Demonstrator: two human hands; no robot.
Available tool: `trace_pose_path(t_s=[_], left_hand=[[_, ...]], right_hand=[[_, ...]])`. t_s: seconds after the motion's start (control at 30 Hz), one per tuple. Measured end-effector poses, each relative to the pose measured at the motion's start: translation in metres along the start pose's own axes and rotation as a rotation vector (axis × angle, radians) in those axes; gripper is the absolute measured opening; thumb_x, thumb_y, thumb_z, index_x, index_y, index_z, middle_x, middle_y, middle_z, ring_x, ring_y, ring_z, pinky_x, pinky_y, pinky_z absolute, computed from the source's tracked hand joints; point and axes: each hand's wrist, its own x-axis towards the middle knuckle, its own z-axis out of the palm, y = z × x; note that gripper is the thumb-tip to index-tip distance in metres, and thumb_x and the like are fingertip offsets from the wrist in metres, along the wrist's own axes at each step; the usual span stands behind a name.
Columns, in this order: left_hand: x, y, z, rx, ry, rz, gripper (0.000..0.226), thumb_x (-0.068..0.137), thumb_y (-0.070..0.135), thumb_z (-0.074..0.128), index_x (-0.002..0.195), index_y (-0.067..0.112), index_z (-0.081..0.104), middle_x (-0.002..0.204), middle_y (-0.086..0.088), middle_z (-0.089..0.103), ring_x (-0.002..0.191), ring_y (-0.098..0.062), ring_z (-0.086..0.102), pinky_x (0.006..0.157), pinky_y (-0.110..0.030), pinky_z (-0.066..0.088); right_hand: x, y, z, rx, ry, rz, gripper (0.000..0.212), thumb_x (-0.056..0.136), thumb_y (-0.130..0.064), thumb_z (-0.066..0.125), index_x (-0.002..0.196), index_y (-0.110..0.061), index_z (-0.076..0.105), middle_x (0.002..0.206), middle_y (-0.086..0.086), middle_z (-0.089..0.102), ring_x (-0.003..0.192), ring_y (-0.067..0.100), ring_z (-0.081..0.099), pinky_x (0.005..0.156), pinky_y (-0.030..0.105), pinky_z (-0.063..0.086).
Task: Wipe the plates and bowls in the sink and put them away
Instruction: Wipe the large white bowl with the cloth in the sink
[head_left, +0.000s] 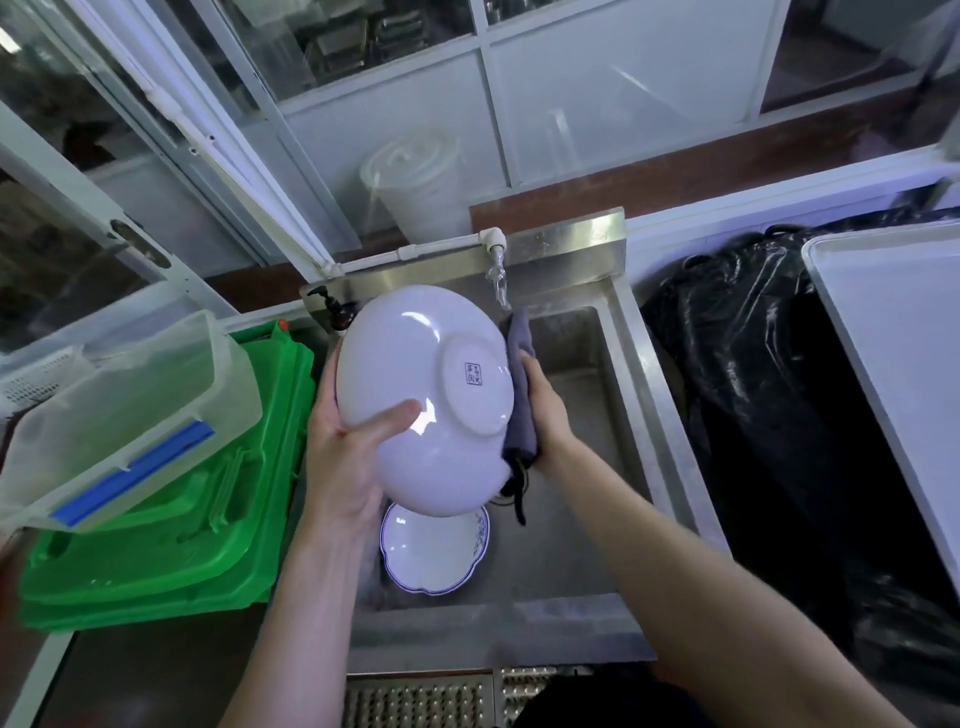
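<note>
While left hand (343, 457) grips bowl (421, 400) | right hand (545, 410) clutches cloth (522, 415) | plate (434, 551) beneath

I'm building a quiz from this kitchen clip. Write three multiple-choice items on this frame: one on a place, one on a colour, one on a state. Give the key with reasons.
1. Where does the blue-rimmed plate lie?
A. On the green crates
B. In the sink, below the held bowl
C. On the white tray

2. What colour is the cloth?
A. Grey
B. Yellow
C. Red

3. How is the white bowl held?
A. Upright on the sink floor
B. Stacked in the clear container
C. Lifted, its underside toward the camera

Key:
1 B: the plate rests on the floor of the sink, partly hidden by the bowl.
2 A: the cloth in the right hand is grey, pressed against the bowl's far side.
3 C: the foot ring and stamped mark face the camera, while the left hand holds the rim with the thumb across the outside.
</note>
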Motion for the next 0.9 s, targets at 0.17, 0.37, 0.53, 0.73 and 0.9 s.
trace_pose_path(t_s=[0.17,0.37,0.53,0.73,0.9], left_hand=[[0.010,-0.012,-0.020,-0.057,0.011,-0.086,0.085,0.075,-0.006,0.076,0.153,0.023,0.058,0.142,-0.007,0.072,0.124,-0.030,0.071,0.087,-0.044,0.065],[0.007,-0.015,-0.032,-0.088,-0.069,-0.107,0.091,0.075,-0.009,0.071,0.159,0.017,0.049,0.152,-0.013,0.063,0.130,-0.029,0.067,0.096,-0.049,0.063],[0.015,-0.005,-0.018,-0.045,-0.170,-0.067,0.101,0.069,-0.011,0.076,0.161,0.019,0.046,0.154,-0.015,0.061,0.138,-0.036,0.062,0.108,-0.056,0.057],[0.023,-0.010,-0.007,-0.141,-0.069,-0.107,0.091,0.075,-0.012,0.073,0.159,0.014,0.049,0.146,-0.018,0.067,0.128,-0.037,0.068,0.107,-0.060,0.056],[0.045,-0.024,-0.007,-0.281,-0.018,-0.199,0.099,0.073,-0.003,0.087,0.162,0.007,0.043,0.156,-0.028,0.055,0.140,-0.049,0.057,0.113,-0.063,0.051]], right_hand=[[-0.010,0.026,-0.004,0.282,-0.077,-0.034,0.068,0.099,-0.052,0.067,0.157,-0.021,0.047,0.149,0.006,0.056,0.141,0.027,0.051,0.125,0.050,0.030],[-0.013,-0.042,-0.012,-0.312,-0.040,-0.106,0.064,0.088,-0.072,0.065,0.136,-0.030,0.073,0.133,-0.010,0.073,0.122,0.013,0.068,0.115,0.037,0.046],[-0.008,-0.098,0.037,-0.724,-0.158,-0.533,0.039,0.099,-0.061,0.054,0.129,-0.041,0.068,0.127,-0.015,0.069,0.124,0.010,0.061,0.117,0.038,0.041],[-0.002,-0.101,0.083,-1.351,-0.285,-0.975,0.073,0.091,-0.072,0.046,0.156,-0.039,0.051,0.160,0.011,0.046,0.149,0.032,0.041,0.123,0.052,0.031],[-0.017,-0.095,0.069,-1.444,-0.338,-1.205,0.058,0.101,-0.055,0.050,0.155,-0.034,0.054,0.170,0.012,0.036,0.158,0.034,0.030,0.126,0.055,0.025]])
